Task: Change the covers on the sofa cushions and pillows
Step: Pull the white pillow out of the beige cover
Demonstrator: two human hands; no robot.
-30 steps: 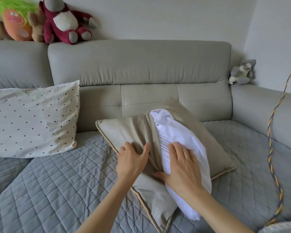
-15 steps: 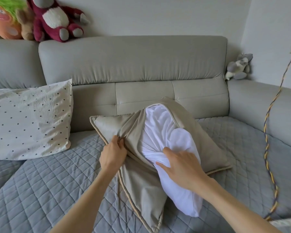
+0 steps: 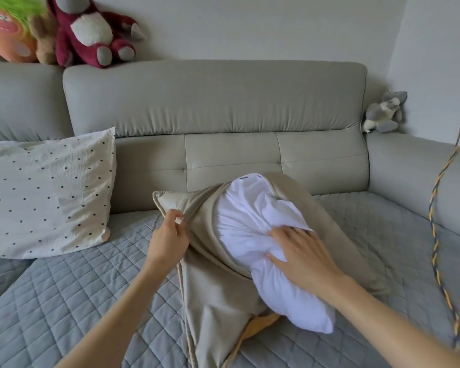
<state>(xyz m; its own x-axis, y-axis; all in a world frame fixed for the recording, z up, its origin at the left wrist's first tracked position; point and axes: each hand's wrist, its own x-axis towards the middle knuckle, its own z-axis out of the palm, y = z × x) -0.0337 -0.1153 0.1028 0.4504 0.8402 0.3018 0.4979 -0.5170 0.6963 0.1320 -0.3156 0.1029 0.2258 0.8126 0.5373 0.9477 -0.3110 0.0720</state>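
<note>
Two hands work a pillow on the quilted sofa seat (image 3: 64,301). Left hand (image 3: 168,241), fingers curled in a tight grip, pinches the beige cover (image 3: 210,301) near its piped edge. Right hand (image 3: 300,253), palm down, bunches the white pillow insert (image 3: 250,224), which bulges half out of the cover's opening.

Two pillows: one dotted pillow (image 3: 47,193), one white insert (image 3: 263,251) in one beige cover (image 3: 213,301); four plush toys: three far left (image 3: 91,33), one far right (image 3: 385,112); two hands
</note>
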